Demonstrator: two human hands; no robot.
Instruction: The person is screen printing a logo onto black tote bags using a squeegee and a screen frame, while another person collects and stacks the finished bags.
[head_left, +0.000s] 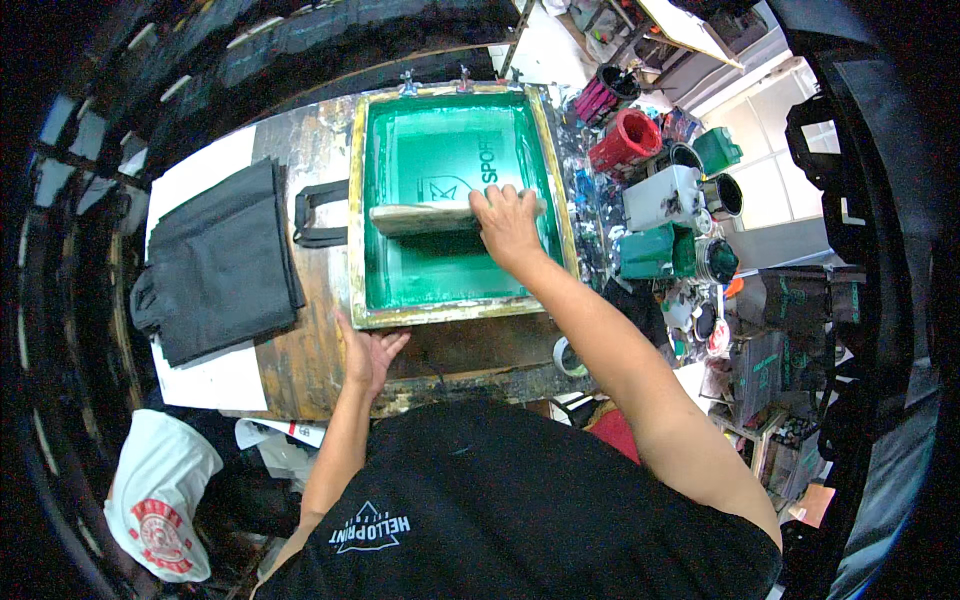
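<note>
A printing screen [358, 270] with a worn wooden frame and green mesh lies on the table. My right hand [508, 228] is closed over the right part of a long squeegee [420, 217], which stands across the mesh. Just above the squeegee, a dark shield design and lettering show in the mesh. At the frame's lower left corner is my left hand [366, 356], its fingers spread and palm partly turned up; whether it touches the frame is hard to tell. From under the frame's left side sticks a black bag handle [303, 216]; the rest of that bag is hidden.
Left of the screen, a stack of black bags [220, 265] rests on white board. Hinge clamps [408, 83] hold the frame's far edge. Paint containers, including a red tub [625, 142] and a green one [657, 252], crowd the right. A tape roll [568, 357] sits near the front edge.
</note>
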